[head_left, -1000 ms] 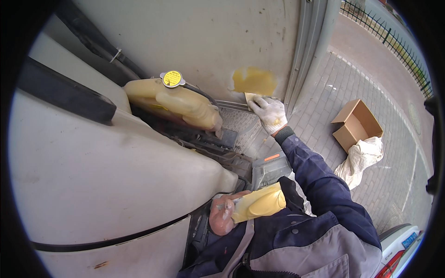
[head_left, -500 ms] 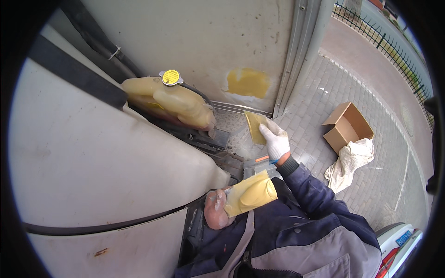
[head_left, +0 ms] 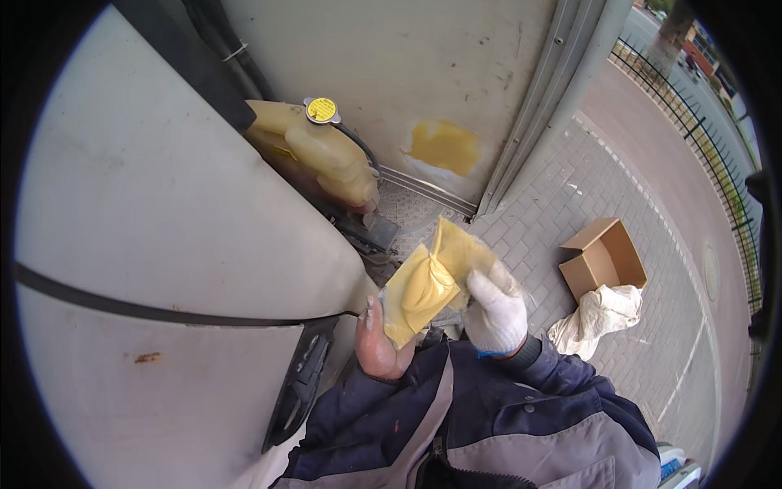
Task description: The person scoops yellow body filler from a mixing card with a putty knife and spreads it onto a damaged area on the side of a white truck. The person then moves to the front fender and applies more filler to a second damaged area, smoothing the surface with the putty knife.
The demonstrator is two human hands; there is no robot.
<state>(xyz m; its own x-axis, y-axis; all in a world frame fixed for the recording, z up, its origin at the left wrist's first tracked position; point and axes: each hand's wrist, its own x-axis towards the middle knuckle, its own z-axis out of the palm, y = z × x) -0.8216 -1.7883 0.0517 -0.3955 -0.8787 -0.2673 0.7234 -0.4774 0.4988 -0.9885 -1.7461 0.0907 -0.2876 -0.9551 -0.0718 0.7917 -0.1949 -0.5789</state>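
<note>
My bare left hand [head_left: 380, 346] grips a flat rectangular board [head_left: 394, 323] carrying a thick mound of yellow filler paste [head_left: 428, 285]. In a white knitted glove, my right hand [head_left: 495, 314] pinches a thin yellowish spreader [head_left: 464, 251]. The spreader's edge meets the paste at the board's upper right side. A yellow filler patch [head_left: 444, 147], pale around its edges, lies low on the off-white panel [head_left: 391, 57] beyond both hands. Parts of the left fingers are hidden behind the board.
A yellowed plastic tank [head_left: 322, 155] with a round metal cap stands left of the patch. The white vehicle body [head_left: 179, 204] fills the left side. An open cardboard box [head_left: 582, 273] with a white cloth [head_left: 599, 322] sits on the paving at right. Farther back runs a black fence [head_left: 692, 130].
My right hand has brought the spreader down from near the panel to the paste. The left hand has raised and tilted the board. The view has shifted somewhat.
</note>
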